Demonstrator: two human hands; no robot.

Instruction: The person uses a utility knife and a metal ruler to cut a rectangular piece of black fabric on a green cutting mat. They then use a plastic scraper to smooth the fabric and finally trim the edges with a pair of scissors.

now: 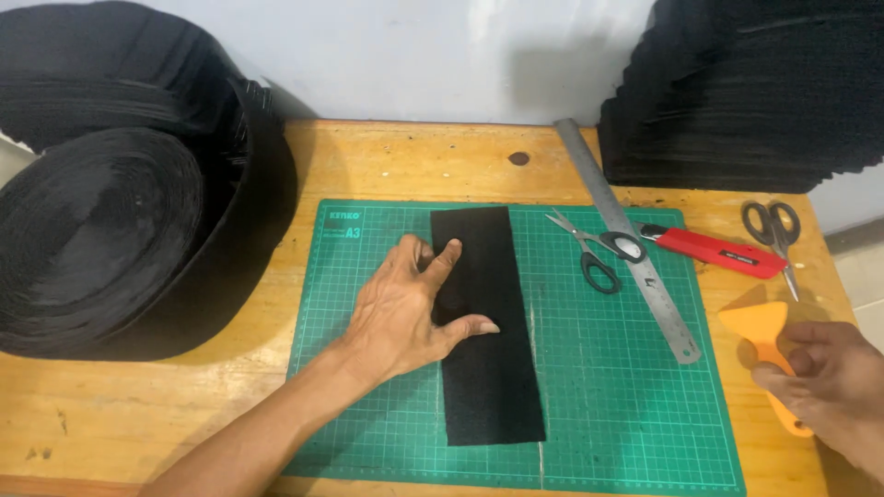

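Observation:
A long black fabric strip (490, 368) lies upright on the green cutting mat (608, 387). My left hand (405, 313) rests flat on the strip's left edge, fingers spread, pressing it to the mat. My right hand (833, 382) is off the mat at the right, closed around the handle of an orange scraper (757, 329), whose flat blade points up and left above the wooden table (138, 405).
A steel ruler (626, 239) lies diagonally across the mat's upper right, with small scissors (589, 253) beside it. A red utility knife (714, 250) and black scissors (778, 235) lie further right. A big black fabric roll (101, 239) fills the left; stacked black pieces (746, 101) stand back right.

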